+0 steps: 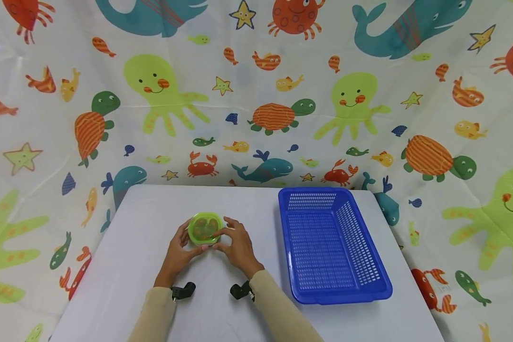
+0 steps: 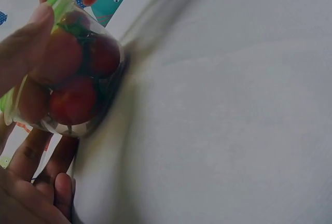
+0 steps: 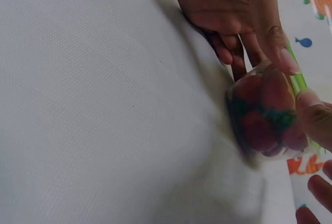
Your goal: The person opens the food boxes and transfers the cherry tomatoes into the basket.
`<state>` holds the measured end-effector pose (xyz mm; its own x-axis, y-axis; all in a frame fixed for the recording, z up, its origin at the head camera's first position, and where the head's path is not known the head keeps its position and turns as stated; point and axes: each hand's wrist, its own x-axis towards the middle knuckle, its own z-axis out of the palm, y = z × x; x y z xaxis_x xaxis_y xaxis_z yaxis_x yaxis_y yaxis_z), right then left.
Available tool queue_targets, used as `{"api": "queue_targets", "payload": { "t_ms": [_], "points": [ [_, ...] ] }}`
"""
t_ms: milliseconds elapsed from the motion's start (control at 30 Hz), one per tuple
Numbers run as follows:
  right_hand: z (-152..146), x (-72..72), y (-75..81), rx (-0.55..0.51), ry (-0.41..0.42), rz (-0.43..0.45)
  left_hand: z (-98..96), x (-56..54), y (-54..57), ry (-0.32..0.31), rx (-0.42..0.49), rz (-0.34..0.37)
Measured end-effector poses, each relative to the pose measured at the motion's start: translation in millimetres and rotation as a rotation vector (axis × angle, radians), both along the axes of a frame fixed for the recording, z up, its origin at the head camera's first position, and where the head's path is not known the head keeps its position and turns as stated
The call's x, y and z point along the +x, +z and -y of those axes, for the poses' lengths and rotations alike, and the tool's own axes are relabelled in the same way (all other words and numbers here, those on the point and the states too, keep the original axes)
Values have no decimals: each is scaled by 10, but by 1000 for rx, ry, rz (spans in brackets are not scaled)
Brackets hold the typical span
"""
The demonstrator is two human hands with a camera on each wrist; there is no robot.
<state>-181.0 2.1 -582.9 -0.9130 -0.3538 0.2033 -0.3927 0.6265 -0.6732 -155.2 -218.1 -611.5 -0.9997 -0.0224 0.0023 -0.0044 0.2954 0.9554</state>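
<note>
A small clear container (image 1: 205,229) with a lime-green rim and lid sits on the white table, left of centre. Inside are red, round, tomato-like pieces (image 2: 74,100) and some leafy green (image 3: 280,117). My left hand (image 1: 180,251) grips its left side, the thumb at the near rim and the fingers around the far left wall. From the right, my right hand (image 1: 238,247) pinches the lid edge, its thumb (image 3: 314,112) at the near side and a fingertip over the top. The two thumbs are close together at the front. The container's far right side is partly hidden.
A blue plastic basket (image 1: 333,247) with slotted walls stands on the right half of the table (image 1: 235,199). Behind and beside the table hangs a curtain (image 1: 256,85) printed with sea animals. Both wrists carry black camera mounts (image 1: 184,290).
</note>
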Motion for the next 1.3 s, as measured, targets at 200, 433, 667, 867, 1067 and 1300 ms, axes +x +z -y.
{"api": "queue_targets", "payload": {
  "t_ms": [200, 433, 667, 867, 1067, 1300],
  "points": [
    [28, -7, -60, -9, -4, -50, 7, 7, -24, 7, -4, 13],
    [53, -19, -81, -8, -3, -75, 16, 2, -33, -1, -11, 5],
    [70, -27, -84, -108, 36, -27, 9, 4, -9, -1, -3, -3],
    [80, -4, -109, -171, 38, -52, 12, 14, -7, -3, -23, -1],
    [94, 62, -140, -226, 7, -94, 8, 8, -16, -8, -20, 0],
    [105, 103, -190, -253, -28, -146, 22, -5, -10, -23, -34, 0]
  ]
}}
